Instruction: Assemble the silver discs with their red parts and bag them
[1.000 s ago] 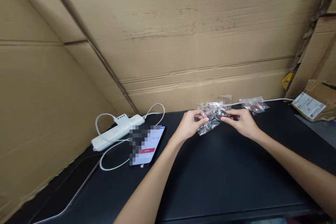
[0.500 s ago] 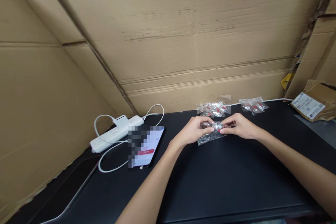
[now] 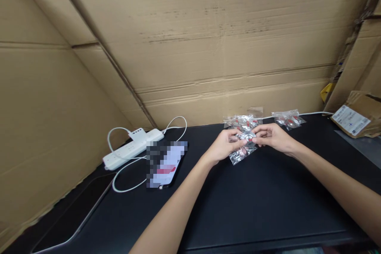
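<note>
Between my two hands is a round silver metal disc (image 3: pixel 248 136) with a small red mark, held over the black table. My left hand (image 3: pixel 225 146) is closed, thumb and fingers pinching the disc's left side. On the opposite side, my right hand (image 3: pixel 273 139) pinches its right edge, fingers bent behind it. A crinkled clear plastic bag (image 3: pixel 240 155) hangs just below the disc, near my left thumb. Whether the disc is inside the bag or in front of it, I cannot tell. Behind my hands lie more clear bags (image 3: pixel 238 121) with silver and red contents.
Another such packet (image 3: pixel 288 119) lies to the right. A phone (image 3: pixel 168 168), partly blurred out, and a white power strip (image 3: pixel 133 149) with looping cables are on the left. A dark flat panel (image 3: pixel 74 214) lies nearer. A labelled cardboard package (image 3: pixel 354 117) sits far right.
The disc now shows its face more fully between my fingers. My right hand has risen slightly, and the bag hangs lower and more bunched beneath.
</note>
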Motion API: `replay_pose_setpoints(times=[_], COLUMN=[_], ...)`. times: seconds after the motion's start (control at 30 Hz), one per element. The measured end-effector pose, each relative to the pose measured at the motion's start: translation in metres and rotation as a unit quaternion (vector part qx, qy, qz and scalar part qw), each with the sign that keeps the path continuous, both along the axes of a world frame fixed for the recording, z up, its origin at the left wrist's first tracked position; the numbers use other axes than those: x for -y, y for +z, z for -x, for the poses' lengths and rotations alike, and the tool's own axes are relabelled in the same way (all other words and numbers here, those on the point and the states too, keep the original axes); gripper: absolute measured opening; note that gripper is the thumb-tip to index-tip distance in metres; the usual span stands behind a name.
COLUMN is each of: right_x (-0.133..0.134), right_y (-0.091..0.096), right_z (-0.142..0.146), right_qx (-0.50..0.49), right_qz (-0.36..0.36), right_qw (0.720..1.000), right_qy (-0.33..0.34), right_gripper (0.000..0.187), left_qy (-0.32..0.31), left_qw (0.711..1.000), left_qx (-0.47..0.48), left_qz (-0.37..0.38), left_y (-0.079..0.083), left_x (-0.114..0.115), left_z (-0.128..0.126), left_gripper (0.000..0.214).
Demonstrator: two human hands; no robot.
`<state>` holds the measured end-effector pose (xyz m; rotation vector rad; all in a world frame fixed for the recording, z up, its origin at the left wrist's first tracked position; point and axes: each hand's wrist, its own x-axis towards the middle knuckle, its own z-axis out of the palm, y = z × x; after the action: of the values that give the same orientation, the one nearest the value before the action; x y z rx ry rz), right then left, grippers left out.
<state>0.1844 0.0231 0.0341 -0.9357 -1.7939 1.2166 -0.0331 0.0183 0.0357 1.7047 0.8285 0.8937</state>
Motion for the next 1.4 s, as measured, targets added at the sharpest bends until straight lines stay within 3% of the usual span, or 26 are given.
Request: replay_pose_setpoints(times=[0.27,0.47,0.67,0.9,1.03,1.13,1.3,1.4], right_x=[-0.001,-0.004,-0.006,-0.005,-0.004,-0.006,-0.008,-0.009], right_y=[-0.003,-0.008,-0.001,0.003,0.006,0.005,-0.005,-0.011], right_z=[-0.001,-0.001,-0.004,-0.004,-0.002,-0.002,-0.001,0.0], right_qx=[0.032,0.055,0.052,0.027,-0.07,-0.082,-0.06,-0.048], right_qz=[0.019,-0.01,-0.066,-0.024,-0.028,-0.048,0.007,-0.018], right_qw=[0.998,0.998,0.996,0.999,0.99,0.979,0.997,0.998], right_qy=[0.049,0.007,-0.02,-0.033,-0.119,-0.178,-0.056,-0.042], right_gripper=[0.024,0.021,0.023,0.019,0.022,0.029,0.036,0.028], left_qy=[-0.036,-0.026,0.031,0.035,0.044,0.049,0.08,0.097], left_qw=[0.998,0.999,0.997,0.991,0.982,0.971,0.971,0.974], left_qx=[-0.006,0.011,0.071,0.114,0.166,0.21,0.223,0.204], left_qz=[0.049,0.031,0.03,0.056,0.083,0.103,0.037,0.023], left_y=[-0.003,-0.01,-0.011,-0.022,-0.022,-0.019,-0.018,-0.021], left_x=[0.003,0.005,0.006,0.005,0.007,0.008,0.005,0.001], left_z=[-0.003,-0.011,-0.018,-0.024,-0.027,-0.029,-0.027,-0.025], left_gripper=[0.028,0.026,0.028,0.03,0.031,0.032,0.023,0.021])
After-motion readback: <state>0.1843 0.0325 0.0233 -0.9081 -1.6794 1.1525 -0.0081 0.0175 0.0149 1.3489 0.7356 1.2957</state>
